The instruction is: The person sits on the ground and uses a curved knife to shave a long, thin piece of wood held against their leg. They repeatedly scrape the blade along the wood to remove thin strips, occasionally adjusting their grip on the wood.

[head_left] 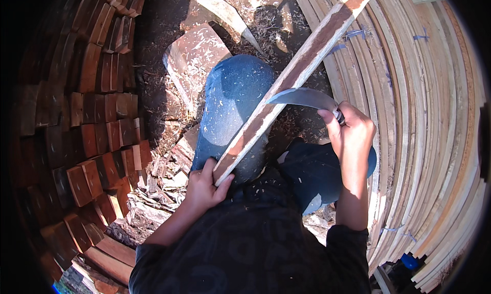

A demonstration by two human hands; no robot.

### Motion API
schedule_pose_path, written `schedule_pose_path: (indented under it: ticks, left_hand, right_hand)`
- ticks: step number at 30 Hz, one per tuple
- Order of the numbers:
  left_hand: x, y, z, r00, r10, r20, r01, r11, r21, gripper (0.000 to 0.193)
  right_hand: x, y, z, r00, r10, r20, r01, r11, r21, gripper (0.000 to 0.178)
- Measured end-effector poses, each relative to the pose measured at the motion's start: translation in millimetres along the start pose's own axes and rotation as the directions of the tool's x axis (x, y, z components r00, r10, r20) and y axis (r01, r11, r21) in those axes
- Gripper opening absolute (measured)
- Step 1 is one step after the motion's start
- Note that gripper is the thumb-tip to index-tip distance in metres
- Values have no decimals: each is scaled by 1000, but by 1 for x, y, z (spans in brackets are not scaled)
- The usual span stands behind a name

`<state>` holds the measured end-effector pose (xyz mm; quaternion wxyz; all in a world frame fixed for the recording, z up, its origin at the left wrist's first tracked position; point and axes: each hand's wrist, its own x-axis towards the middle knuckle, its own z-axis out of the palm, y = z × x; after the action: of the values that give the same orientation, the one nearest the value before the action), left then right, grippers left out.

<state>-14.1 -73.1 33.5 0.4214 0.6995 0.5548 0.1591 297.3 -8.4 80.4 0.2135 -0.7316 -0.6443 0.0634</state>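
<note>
A long wooden strip [302, 74], dark brown bark along its middle and pale wood at its edges, slants from my lap up to the top right. My left hand [207, 184] is closed around its near end, beside my raised knee. In my right hand [353, 127] is a curved knife [302, 97], its dark handle mostly hidden by the fingers. The broad blade points left, and its tip overlaps the bark face of the strip about halfway along. Whether the edge is biting into the wood I cannot tell. Small pale shavings dot my jeans [232, 94].
Stacked reddish wood blocks [97, 135] form a wall on the left. Long pale slats [404, 115], some tied with blue bands, lie along the right. A flat board [197, 51] and a pointed wood piece [220, 7] rest ahead. Bark scraps [153, 207] and shavings litter the ground.
</note>
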Motion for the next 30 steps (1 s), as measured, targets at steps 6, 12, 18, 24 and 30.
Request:
schedule_pose_path:
  ticks: [6,12,18,24,30]
  left_hand:
    - [1,-1,2,1000,12,-3,-12,1000,-17,33]
    - [0,-2,-4,1000,10,11,-10,1000,-3,32]
    - [3,-1,0,999,14,42,-15,1000,11,33]
    - [1,-2,1,1000,9,-2,-9,1000,-7,32]
    - [3,4,-1,1000,10,0,-10,1000,-5,30]
  right_hand:
    - [28,71,-5,874,444,-200,-407,891,200,56]
    - [11,96,-32,834,528,-162,-472,833,288,55]
    - [-32,4,2,955,260,140,-288,925,246,39]
    - [-14,-5,11,1000,-13,24,13,1000,-9,46]
    - [1,11,9,995,-88,-46,85,995,-59,53]
